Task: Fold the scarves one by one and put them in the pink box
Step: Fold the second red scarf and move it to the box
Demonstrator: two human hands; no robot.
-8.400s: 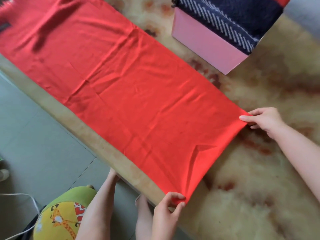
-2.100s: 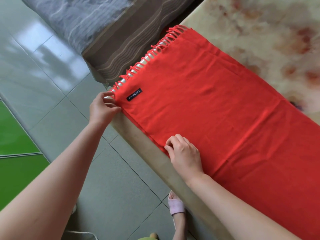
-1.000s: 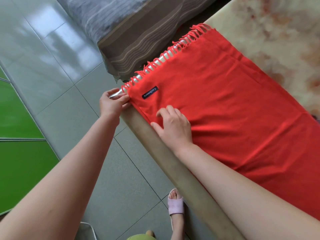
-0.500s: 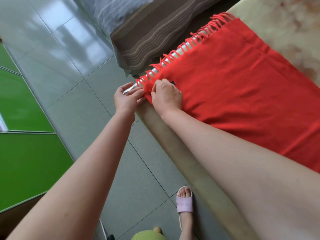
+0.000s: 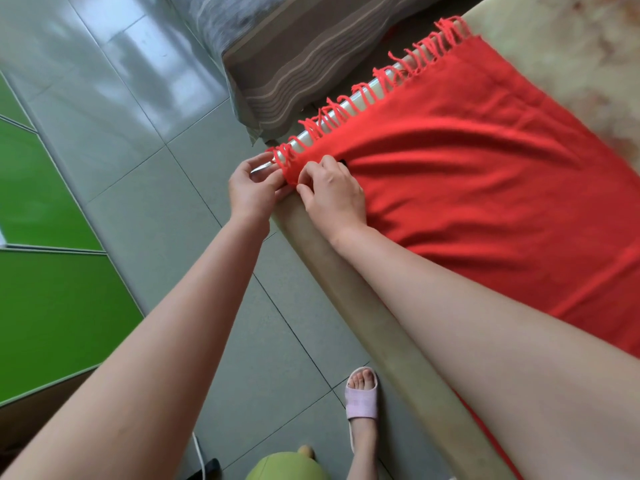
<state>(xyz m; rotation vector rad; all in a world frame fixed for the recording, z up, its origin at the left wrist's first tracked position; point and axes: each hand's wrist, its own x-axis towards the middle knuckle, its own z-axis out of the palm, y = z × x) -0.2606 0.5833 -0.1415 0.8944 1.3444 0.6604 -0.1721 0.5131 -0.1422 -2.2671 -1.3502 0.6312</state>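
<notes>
A red scarf (image 5: 485,188) with a fringed end lies flat along the table (image 5: 363,296), its fringe hanging over the far left edge. Both hands meet at the scarf's near left corner. My left hand (image 5: 254,190) pinches the corner from off the table's edge. My right hand (image 5: 334,195) pinches the cloth right beside it, and creases fan out from there. A small black label is mostly hidden under my right hand. The pink box is out of view.
A grey and brown striped cushion (image 5: 284,53) stands just beyond the table's end. Grey floor tiles (image 5: 145,133) and a green panel (image 5: 45,289) lie to the left. My foot in a pink slipper (image 5: 362,400) stands by the table edge.
My right hand slid left along the scarf's near edge to the corner, where it now bunches the cloth beside my left hand. The view drew closer to the corner.
</notes>
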